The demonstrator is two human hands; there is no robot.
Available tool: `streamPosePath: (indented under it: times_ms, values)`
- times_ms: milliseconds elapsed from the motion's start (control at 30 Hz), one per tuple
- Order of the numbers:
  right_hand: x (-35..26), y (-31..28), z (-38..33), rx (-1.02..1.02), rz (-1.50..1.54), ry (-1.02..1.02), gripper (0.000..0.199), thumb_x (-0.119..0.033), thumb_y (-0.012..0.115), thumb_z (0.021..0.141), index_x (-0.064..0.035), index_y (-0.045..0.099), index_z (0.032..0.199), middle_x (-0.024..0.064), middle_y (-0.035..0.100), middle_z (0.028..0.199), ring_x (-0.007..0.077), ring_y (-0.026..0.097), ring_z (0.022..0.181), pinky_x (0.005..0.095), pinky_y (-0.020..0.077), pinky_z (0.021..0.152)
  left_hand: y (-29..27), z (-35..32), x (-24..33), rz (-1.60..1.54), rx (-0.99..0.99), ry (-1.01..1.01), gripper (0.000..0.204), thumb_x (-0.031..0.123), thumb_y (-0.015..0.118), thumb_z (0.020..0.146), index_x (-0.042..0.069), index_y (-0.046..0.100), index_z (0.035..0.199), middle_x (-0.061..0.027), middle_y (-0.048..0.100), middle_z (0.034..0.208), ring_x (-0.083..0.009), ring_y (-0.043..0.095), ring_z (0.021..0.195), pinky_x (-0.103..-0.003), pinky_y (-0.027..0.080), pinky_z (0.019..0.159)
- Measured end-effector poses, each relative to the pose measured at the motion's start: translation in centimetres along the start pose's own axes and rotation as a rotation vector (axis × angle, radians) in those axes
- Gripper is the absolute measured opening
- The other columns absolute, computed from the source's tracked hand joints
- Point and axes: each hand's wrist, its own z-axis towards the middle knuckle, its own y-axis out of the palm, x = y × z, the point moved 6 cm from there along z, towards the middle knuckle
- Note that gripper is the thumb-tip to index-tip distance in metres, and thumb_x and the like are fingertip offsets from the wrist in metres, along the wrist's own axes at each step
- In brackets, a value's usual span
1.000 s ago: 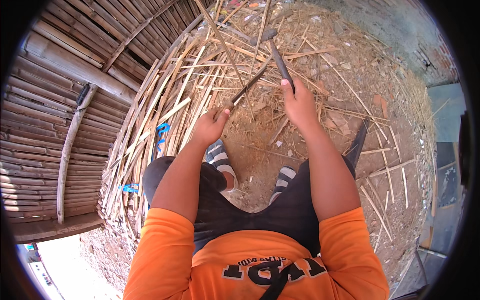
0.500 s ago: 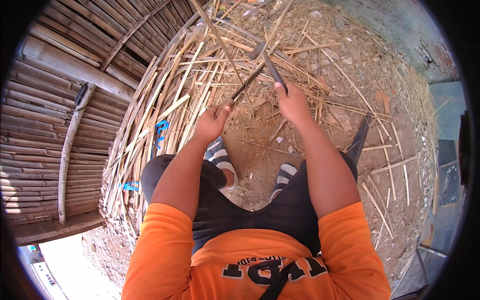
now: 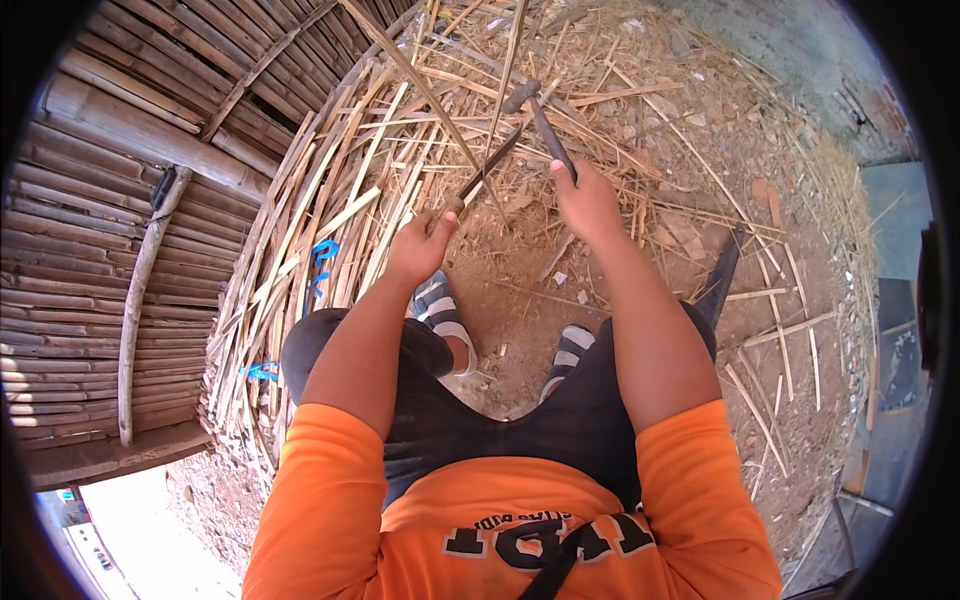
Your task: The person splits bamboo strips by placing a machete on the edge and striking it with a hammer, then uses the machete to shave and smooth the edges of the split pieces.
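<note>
"What did the left hand (image 3: 422, 245) have?"

"A dark-bladed knife (image 3: 503, 150). The fingers were wrapped round its handle, thumb uppermost, and the blade slanted up and away to the right."

"And the right hand (image 3: 588, 205)?"

"That one was closed round the lower end of a hammer (image 3: 551, 135). The head sat at the far end, near the knife's tip, with the shaft leaning up to the left."

"Where was the bamboo, then?"

"Two long pieces came down from the top edge — a left strip (image 3: 412, 72) on a steep slant and a right strip (image 3: 513, 50) nearly upright. They drew together at the blade, in front of the hands. Whether the steel touched both, I couldn't tell."

"Anything round about?"

"A heap of split bamboo (image 3: 285, 265) lay along the person's left, with a blue ribbon (image 3: 324, 254) in it. Beyond that stood a slatted wall (image 3: 70, 235). Down between the knees were two striped shoes (image 3: 440, 305) on bare earth (image 3: 500, 325) — and a long dark object (image 3: 722, 270) lay beside the right knee."
</note>
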Motion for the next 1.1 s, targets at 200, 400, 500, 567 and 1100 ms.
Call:
streamPosePath:
  times_ms: [200,400,500,567,1100]
  values:
    - [0.6,1.0,-0.9,0.010,0.005,-0.031,0.043,-0.042,0.049,0.104,-0.0012,0.061,0.108,0.0236,0.068,0.086,0.0448,0.066,0.084,0.0536,0.0488,0.077,-0.1,-0.7,2.6,0.016,-0.039,-0.002,0.072,0.062,0.054,0.094,0.000,0.064,0.129,-0.0302,0.068,0.113,-0.0443,0.064,0.112,-0.047,0.048,0.097]
    - [3.8,4.1,0.0,-0.153,-0.129,0.052,0.046,-0.043,0.046,0.104,-0.0010,0.061,0.115,0.0262,0.068,0.095,0.0433,0.066,0.094,0.0523,0.0488,0.085,0.9,-1.4,3.1,0.097,-0.030,-0.001,0.078,0.063,0.054,0.093,-0.003,0.059,0.134,-0.0318,0.068,0.114,-0.0442,0.063,0.115,-0.045,0.048,0.099]
    - [1.8,1.4,-0.1,-0.040,-0.040,0.030,0.046,-0.044,0.045,0.105,-0.0006,0.060,0.107,0.0256,0.067,0.087,0.0452,0.065,0.087,0.0538,0.0483,0.079,1.4,-0.4,1.5,0.089,0.006,0.080,0.070,0.060,0.053,0.096,-0.003,0.062,0.126,-0.0261,0.070,0.094,-0.0392,0.068,0.096,-0.044,0.049,0.087]
    - [0.6,-0.2,-0.6,0.055,-0.010,0.002,0.046,-0.044,0.045,0.105,0.0000,0.058,0.102,0.0252,0.067,0.084,0.0461,0.065,0.084,0.0549,0.0479,0.076,1.1,-0.5,2.1,0.032,-0.012,0.066,0.068,0.059,0.054,0.096,-0.003,0.063,0.122,-0.0260,0.069,0.090,-0.0376,0.068,0.092,-0.044,0.049,0.085]
    - [8.5,-1.3,2.0,0.081,0.246,0.385,0.050,-0.045,0.046,0.105,0.0021,0.061,0.111,0.0191,0.065,0.084,0.0336,0.066,0.071,0.0452,0.0515,0.067,1.6,0.0,1.4,0.037,-0.004,-0.007,0.078,0.065,0.053,0.093,-0.002,0.062,0.131,-0.0313,0.067,0.116,-0.0442,0.063,0.116,-0.045,0.048,0.100]
